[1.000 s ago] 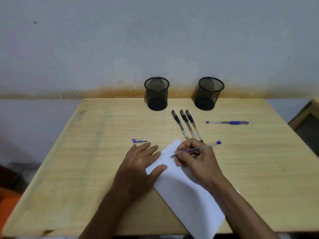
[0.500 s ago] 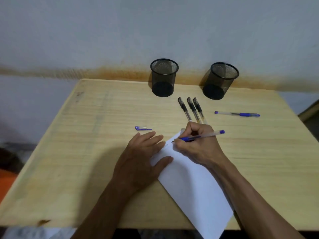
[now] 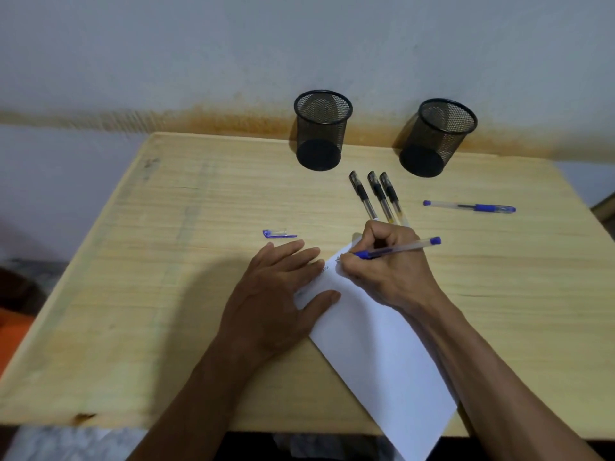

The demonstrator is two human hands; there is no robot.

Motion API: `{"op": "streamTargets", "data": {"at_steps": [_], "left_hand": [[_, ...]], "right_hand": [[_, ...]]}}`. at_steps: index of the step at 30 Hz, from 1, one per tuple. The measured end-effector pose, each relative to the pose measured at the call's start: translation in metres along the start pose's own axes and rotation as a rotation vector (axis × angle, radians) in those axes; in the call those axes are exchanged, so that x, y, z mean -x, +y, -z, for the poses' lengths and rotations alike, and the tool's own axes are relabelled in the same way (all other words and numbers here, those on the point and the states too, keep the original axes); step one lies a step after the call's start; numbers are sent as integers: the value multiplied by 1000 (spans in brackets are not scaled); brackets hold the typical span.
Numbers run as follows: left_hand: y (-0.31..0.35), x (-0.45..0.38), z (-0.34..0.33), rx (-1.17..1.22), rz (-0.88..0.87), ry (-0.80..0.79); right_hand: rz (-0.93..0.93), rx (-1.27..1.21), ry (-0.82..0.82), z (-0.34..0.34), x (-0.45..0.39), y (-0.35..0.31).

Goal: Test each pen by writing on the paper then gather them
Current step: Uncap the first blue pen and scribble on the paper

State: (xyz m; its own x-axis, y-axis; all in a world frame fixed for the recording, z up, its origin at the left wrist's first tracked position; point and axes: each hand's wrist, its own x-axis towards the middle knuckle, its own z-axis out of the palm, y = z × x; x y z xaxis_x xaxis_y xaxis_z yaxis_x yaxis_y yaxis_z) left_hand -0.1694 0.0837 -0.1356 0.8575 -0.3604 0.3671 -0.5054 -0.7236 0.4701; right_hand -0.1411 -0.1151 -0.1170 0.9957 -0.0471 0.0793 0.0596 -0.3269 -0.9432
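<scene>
Writing near the far corner of the white paper [image 3: 376, 344], the right hand [image 3: 386, 271] pinches the blue pen [image 3: 396, 249], its tip shifted slightly farther since a second ago; left hand [image 3: 276, 294] stays flat, fingers spread. Four capped pens await testing.

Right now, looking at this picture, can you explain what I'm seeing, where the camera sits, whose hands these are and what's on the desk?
There is no machine here: a person wears a camera on the head, looking down at their own hands. The left hand presses flat on a white paper. The right hand writes on it with a blue pen. On the wooden table lie three black pens, another blue pen, a loose blue cap, and two mesh cups at the back.
</scene>
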Motion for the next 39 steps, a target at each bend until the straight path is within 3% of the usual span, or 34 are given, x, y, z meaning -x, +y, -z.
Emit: {"op": "streamTargets", "data": {"at_steps": [13, 39], "left_hand": [[1, 0, 0, 13, 17, -3], [3, 0, 3, 15, 42, -28]], "right_hand": [[-33, -136, -18, -1, -2, 4], [-41, -58, 58, 1, 3, -5]]}}
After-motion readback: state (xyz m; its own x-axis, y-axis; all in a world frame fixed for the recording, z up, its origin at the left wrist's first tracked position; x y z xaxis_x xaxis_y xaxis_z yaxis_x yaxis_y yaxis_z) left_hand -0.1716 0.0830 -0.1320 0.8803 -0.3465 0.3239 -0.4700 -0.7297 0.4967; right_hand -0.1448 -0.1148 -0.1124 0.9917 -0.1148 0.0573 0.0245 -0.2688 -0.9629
